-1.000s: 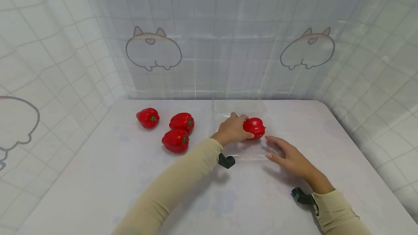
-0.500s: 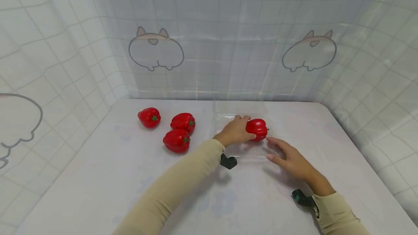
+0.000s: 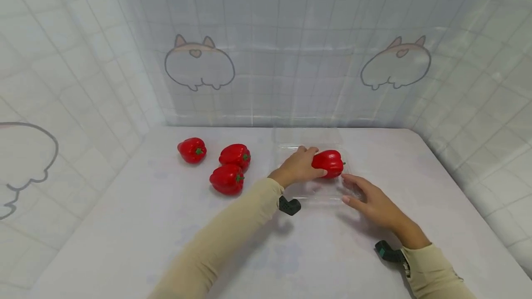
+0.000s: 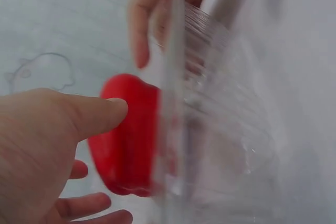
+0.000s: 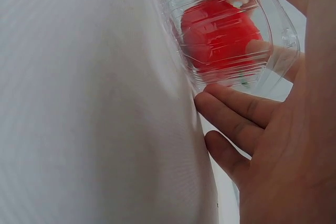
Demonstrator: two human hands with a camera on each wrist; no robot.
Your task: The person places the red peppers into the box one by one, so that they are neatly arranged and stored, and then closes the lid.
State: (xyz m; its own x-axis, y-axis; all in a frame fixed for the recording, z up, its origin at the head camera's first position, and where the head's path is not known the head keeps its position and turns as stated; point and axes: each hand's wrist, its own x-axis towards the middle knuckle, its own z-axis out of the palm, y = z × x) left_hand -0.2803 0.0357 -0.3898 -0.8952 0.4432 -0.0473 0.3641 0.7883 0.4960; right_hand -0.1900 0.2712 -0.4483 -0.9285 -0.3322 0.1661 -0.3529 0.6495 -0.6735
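My left hand (image 3: 297, 167) holds a red bell pepper (image 3: 330, 164) over the clear plastic clamshell container (image 3: 307, 193), thumb on its near side and fingers on its far side. In the left wrist view the thumb lies against the pepper (image 4: 123, 156), partly hidden behind the container's rim (image 4: 170, 129). My right hand (image 3: 376, 206) rests at the container's right front corner, fingers loosely spread around it. The right wrist view has its fingertips (image 5: 207, 98) beside the ribbed container wall (image 5: 278, 30), with the pepper (image 5: 215, 35) visible through the plastic.
Left of the container, two red bell peppers, one farther back (image 3: 237, 156) and one nearer (image 3: 227, 180), lie together; a third (image 3: 192, 150) lies farther left. The container's lid (image 3: 307, 135) stands open toward the back wall. Patterned curtain walls (image 3: 266, 82) enclose the white table (image 3: 249, 262).
The pepper and left hand have shifted slightly right within the container area. The right hand stays nearly still at the corner, and the view has shifted slightly.
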